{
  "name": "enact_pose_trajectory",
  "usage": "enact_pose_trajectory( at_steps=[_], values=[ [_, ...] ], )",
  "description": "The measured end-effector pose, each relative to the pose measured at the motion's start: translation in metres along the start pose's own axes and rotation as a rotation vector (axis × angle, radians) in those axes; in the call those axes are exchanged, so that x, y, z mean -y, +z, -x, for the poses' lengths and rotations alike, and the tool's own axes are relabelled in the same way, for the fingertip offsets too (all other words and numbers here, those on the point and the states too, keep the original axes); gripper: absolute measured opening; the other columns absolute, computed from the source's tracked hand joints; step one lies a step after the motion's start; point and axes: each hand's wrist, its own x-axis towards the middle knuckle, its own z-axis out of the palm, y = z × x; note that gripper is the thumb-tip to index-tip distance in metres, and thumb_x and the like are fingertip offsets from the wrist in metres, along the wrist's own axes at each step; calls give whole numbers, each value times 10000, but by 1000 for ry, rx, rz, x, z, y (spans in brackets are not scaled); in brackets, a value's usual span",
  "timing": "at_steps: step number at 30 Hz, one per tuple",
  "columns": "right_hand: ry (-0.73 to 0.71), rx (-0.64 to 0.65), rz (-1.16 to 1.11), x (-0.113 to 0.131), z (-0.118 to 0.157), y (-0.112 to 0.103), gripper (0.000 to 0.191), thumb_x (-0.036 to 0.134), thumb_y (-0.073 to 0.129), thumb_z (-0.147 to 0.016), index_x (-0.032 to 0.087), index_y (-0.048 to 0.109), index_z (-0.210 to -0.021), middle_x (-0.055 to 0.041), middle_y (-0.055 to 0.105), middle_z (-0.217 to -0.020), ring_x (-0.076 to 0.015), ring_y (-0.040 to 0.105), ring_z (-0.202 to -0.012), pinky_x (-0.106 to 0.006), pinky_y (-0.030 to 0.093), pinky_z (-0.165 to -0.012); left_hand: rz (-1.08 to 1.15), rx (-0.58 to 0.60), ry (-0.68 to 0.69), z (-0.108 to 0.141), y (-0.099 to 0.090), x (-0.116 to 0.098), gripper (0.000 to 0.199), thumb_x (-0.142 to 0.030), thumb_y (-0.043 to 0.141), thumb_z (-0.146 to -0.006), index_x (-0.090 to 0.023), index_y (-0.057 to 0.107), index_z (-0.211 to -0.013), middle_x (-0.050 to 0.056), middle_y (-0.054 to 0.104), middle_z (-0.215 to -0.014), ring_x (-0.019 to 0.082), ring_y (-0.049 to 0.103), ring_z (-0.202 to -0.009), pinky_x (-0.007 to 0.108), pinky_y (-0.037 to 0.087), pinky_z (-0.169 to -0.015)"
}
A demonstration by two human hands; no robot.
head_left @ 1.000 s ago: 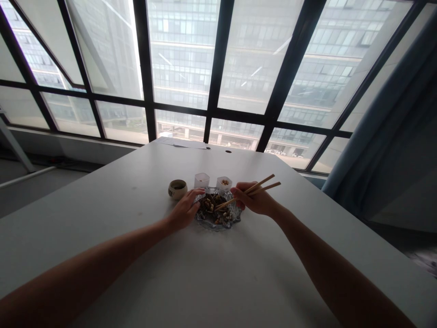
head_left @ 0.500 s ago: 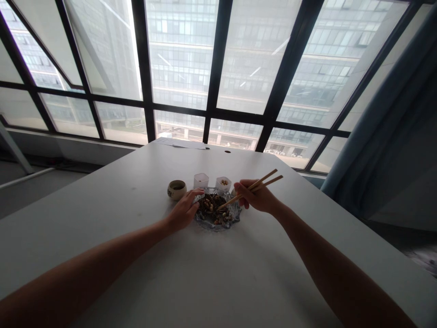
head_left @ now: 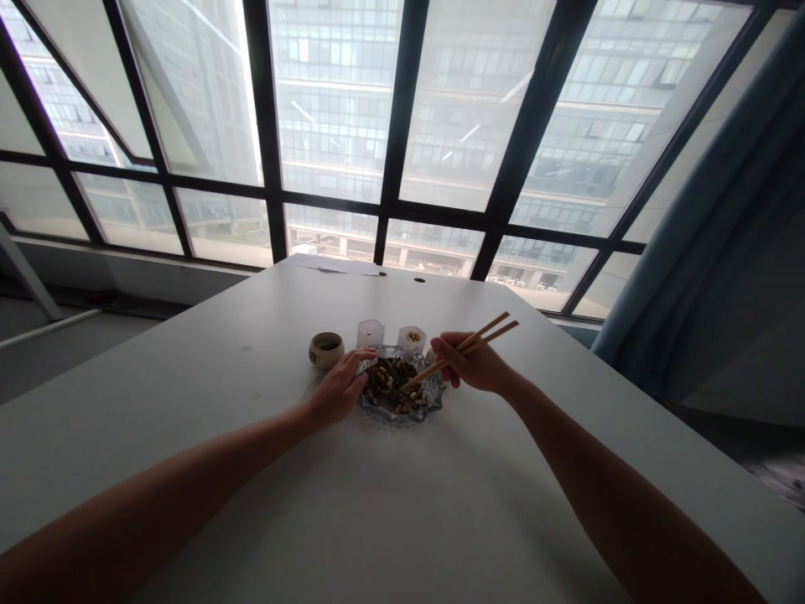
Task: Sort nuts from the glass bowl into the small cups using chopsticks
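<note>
A clear glass dish [head_left: 397, 419] with a wavy rim holds a dark heap of mixed seeds and nuts [head_left: 390, 379], some of them pale. My left hand [head_left: 340, 390] rests at the dish's left edge, fingers stretched along the rim and thumb apart. From the right, my right hand [head_left: 473, 362] grips a pair of wooden chopsticks [head_left: 494, 325]. Their tips are down among the seeds and nuts near the middle of the dish. Whether anything is pinched between the tips is too small to tell.
Behind the dish stand two small translucent cups, the left cup [head_left: 371, 332] and the right cup [head_left: 412, 338], which has nuts in it. A beige ceramic cup [head_left: 326, 352] is on the left. Paper [head_left: 333, 265] lies at the white table's [head_left: 251, 503] far end, before windows.
The chopsticks have shifted very slightly, their tips still in the heap. My left hand stays in place at the dish's edge.
</note>
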Motion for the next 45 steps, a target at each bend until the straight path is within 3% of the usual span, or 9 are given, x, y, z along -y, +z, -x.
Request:
enact_pose_trajectory(
  at_steps=[5,9,15,18,22,28,33,39,45],
  values=[
    [32,-186,-87,-6,-5,-24,677,848,573,-727,177,576,-630,-23,601,-443,-114,527,-325,-209,381,-326,-71,-5,4,-3,-5,-6,404,-232,458,-858,-186,557,-1247,127,613,-1354,276,543,-1316,471,406,-1148],
    [-19,-368,-23,-7,0,-55,668,837,578,-739,177,586,-644,-34,610,-448,-120,538,-331,-216,401,-331,-221,32,29,-21,-2,-30,456,-313,546,-861,-179,538,-1296,143,608,-1369,314,541,-1310,497,416,-1122],
    [-47,-391,192,-2,13,-86,694,854,509,-771,173,586,-660,-43,619,-477,-116,558,-362,-213,434,-355,-418,325,100,-86,50,-79,738,-506,650,-832,-167,414,-1443,166,519,-1477,329,449,-1399,503,269,-1208],
    [-37,-359,222,-6,14,-91,689,851,488,-788,177,573,-674,-34,612,-480,-116,559,-367,-209,435,-353,-541,446,-1,-120,79,-91,851,-537,672,-806,-154,335,-1487,169,557,-1442,324,473,-1383,512,196,-1227],
    [-7,-329,233,-11,15,-95,637,789,505,-841,177,561,-676,-28,608,-483,-108,555,-367,-199,429,-359,-654,571,-86,-142,99,-90,855,-475,694,-770,-152,336,-1476,141,670,-1289,319,569,-1287,497,242,-1201],
    [28,-277,216,-14,18,-100,542,657,548,-912,171,562,-675,-22,617,-488,-93,550,-366,-187,429,-375,-595,499,-2,-142,103,-80,938,-395,808,-641,-160,390,-1447,150,623,-1316,340,562,-1241,412,468,-1026],
    [-16,-248,182,-20,16,-98,538,651,553,-912,175,560,-662,-17,610,-473,-93,538,-349,-189,405,-361,-543,471,192,-137,111,-74,957,-327,870,-572,-184,442,-1415,159,593,-1294,380,522,-1224,477,464,-1030],
    [19,-163,199,-23,13,-94,495,610,681,-845,167,598,-642,-40,648,-515,-118,597,-403,-196,448,-384,-483,452,178,-141,115,-70,957,-306,866,-566,-182,436,-1412,156,606,-1280,389,531,-1215,492,460,-1033],
    [38,-171,201,-25,12,-93,500,615,679,-844,160,622,-645,-44,647,-510,-119,589,-392,-202,448,-378,-445,457,115,-145,113,-67,921,-324,820,-614,-167,424,-1431,150,657,-1250,371,553,-1245,446,496,-999]
  ],
)
